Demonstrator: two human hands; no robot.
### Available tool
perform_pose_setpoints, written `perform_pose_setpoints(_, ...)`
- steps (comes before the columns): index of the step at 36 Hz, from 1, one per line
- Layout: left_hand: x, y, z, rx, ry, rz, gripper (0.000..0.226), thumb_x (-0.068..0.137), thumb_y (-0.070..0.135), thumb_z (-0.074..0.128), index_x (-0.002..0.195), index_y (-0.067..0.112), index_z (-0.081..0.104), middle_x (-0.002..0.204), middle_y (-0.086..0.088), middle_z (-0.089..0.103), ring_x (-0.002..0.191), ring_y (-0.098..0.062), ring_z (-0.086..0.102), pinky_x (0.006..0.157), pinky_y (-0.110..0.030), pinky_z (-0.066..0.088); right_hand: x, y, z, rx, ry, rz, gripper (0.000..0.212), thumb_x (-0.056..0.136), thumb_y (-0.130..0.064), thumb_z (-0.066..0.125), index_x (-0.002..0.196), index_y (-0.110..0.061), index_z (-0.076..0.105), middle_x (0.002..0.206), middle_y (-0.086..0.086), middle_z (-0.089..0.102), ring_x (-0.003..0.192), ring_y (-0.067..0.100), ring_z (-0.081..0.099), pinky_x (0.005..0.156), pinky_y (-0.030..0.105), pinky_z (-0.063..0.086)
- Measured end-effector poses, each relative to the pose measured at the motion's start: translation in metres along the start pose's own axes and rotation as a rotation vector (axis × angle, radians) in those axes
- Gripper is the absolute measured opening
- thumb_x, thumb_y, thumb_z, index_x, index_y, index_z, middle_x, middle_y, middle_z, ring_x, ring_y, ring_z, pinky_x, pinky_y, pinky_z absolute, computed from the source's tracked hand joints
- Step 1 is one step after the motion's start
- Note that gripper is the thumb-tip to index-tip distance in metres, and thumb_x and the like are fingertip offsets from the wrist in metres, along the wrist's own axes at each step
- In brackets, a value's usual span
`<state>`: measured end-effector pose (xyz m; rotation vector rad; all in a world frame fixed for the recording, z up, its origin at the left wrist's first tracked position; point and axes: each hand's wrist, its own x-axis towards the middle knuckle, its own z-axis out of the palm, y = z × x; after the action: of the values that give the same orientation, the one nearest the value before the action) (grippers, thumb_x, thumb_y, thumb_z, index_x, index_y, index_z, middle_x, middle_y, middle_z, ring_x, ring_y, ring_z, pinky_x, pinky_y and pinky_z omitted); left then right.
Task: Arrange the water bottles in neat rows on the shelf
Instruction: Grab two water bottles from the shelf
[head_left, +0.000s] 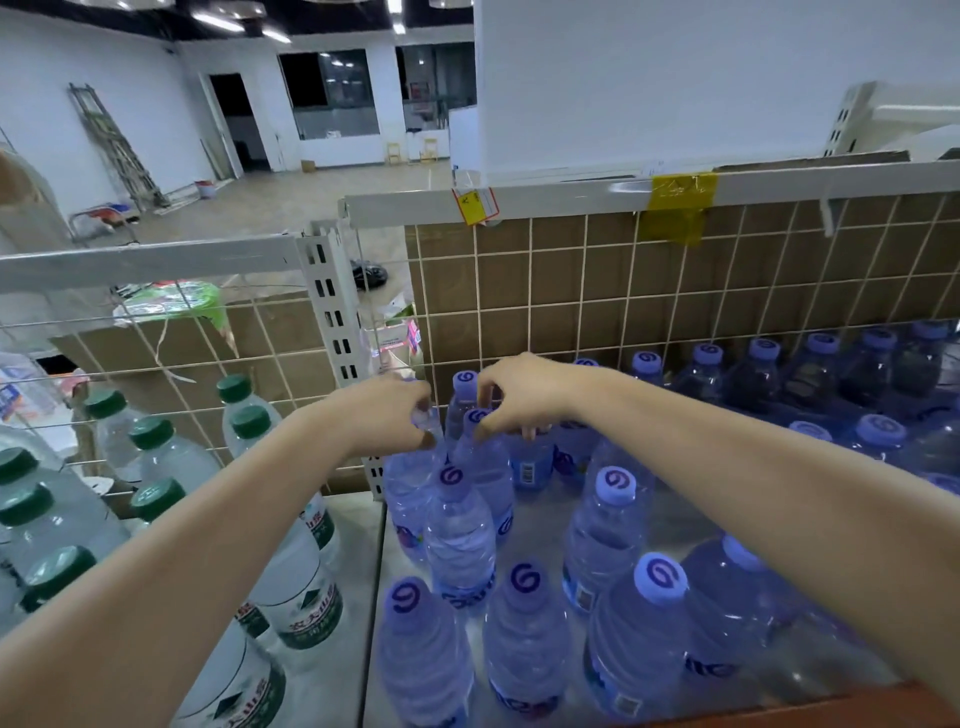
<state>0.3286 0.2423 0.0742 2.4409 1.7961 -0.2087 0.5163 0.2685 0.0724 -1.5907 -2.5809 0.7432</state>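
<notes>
Left hand: pinching a blue-capped bottle's neck, shelf's 11 o'clock corner.
Right hand: gripping a neighbouring bottle.
Risk: arms reaching over the front bottles, likely toppling them.

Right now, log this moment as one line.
left hand: grips blue-capped bottle neck | right hand: grips second blue-capped bottle top | location: shelf rear-left, by wire grid | rows: unfinished

A shop floor, mid-setup.
Slotted metal shelving with wire-grid backs, a price tag on the rail, ranks of bottled water, cardboard cartons behind.
</notes>
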Motion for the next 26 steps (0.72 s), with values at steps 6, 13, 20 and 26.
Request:
perform_pose_setpoints(6,-0.006,0.032,-0.02,-0.064,-0.052,0.101,0.037,0.088,0.045,0.059,0.088,0.007,0.059,0.087,-0.008,0.061,0.079,-0.022,0.057,0.067,-0.032,0.044,-0.028,0.03,-0.025,-0.161,-0.02,0.09,0.033,0.079,-0.044,0.074,0.085,-0.012,0.069,0.071,0.002,0.069,0.066,0.017,0.067,0.053,0.025,0.047)
perform_pose_setpoints(13,-0.012,0.051,-0.008,-0.012,-0.379,0.017,0.046,0.074,0.057,0.07,0.094,0.015,0.066,0.087,-0.004,0.069,0.072,-0.017,0.065,0.072,-0.032,0.054,-0.058,0.059,-0.032,-0.446,-0.121,0.25,0.046,0.074,-0.063,0.069,0.086,-0.018,0.068,0.073,0.001,0.065,0.071,0.019,0.06,0.066,0.032,0.046)
perform_pose_setpoints(20,-0.016,0.068,-0.003,-0.048,-0.31,0.076,0.022,0.083,0.028,0.068,0.088,0.009,0.057,0.076,-0.007,0.061,0.062,-0.018,0.056,0.054,-0.025,0.042,-0.067,0.079,-0.025,-0.196,-0.145,0.258,0.027,0.084,-0.032,0.073,0.096,-0.01,0.062,0.092,0.013,0.073,0.078,0.023,0.072,0.065,0.027,0.051)
perform_pose_setpoints(26,-0.009,0.09,-0.013,-0.141,-0.228,0.108,0.018,0.082,0.025,0.066,0.081,0.013,0.053,0.072,-0.003,0.056,0.057,-0.019,0.058,0.054,-0.03,0.047,-0.073,0.089,-0.033,-0.196,-0.159,0.237,0.021,0.081,-0.029,0.076,0.087,-0.016,0.06,0.075,0.002,0.069,0.061,0.012,0.063,0.054,0.021,0.045)
